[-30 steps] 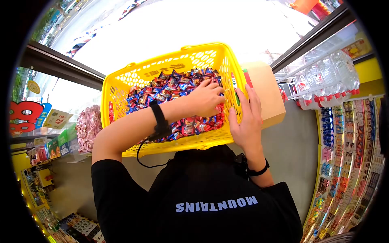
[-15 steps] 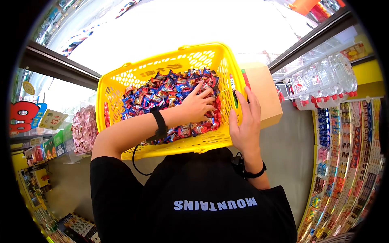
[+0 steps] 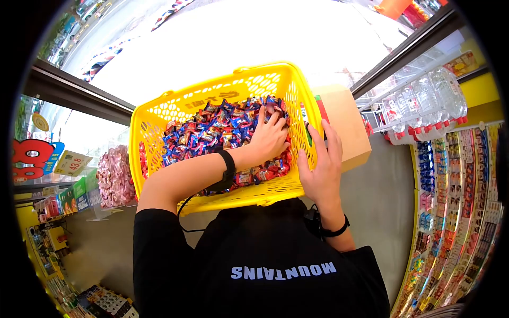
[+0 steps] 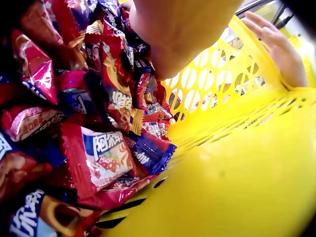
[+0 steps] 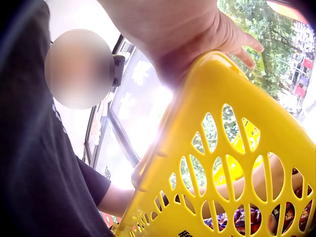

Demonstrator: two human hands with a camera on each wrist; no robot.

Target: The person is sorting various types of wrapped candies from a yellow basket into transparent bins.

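A yellow plastic basket with perforated walls holds a heap of small wrapped sweets in red and blue wrappers. My left hand lies on the sweets near the basket's right end, fingers spread and pointing to the far side. Dark wrappers show around its fingertips. The left wrist view shows sweets close up beside the basket's near wall; the fingertips are hidden there. My right hand rests on the basket's right rim, fingers extended. In the right wrist view its palm lies over the rim's corner.
A cardboard box stands right of the basket. Pink wrapped packets hang at the left, beside price signs. Bottled water sits on a rack at the right, above stocked shelves. A bright doorway opens ahead.
My left hand shifts left over the sweets, then back right, its fingers now pointing more toward the far side. The right hand stays on the rim.
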